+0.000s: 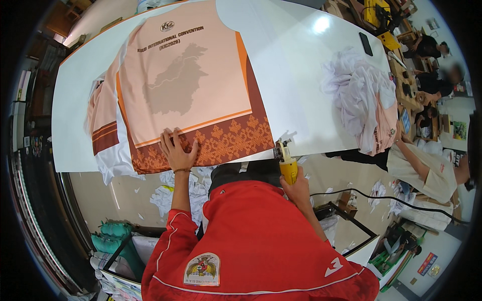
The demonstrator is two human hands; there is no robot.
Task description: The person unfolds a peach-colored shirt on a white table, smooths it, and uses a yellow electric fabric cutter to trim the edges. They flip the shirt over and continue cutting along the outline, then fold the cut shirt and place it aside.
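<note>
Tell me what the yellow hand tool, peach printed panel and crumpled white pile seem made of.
Yellow hand tool: probably plastic, smooth, evenly coloured. Peach printed panel: likely fabric, matt, showing no glare. Crumpled white pile: apparently thin cloth, matt, from its loose folds; fibre unclear.

The left grip [177, 152], a bare hand, lies palm down inside the near edge of the surface [307, 80], fingers [166, 139] spread toward the far edge, thumb out to the right. The left forearm [181, 194] reaches nearly straight ahead. The right grip [297, 187], also bare, is curled closed just off the near edge, the right forearm [314, 220] slanting forward and inward.
</note>
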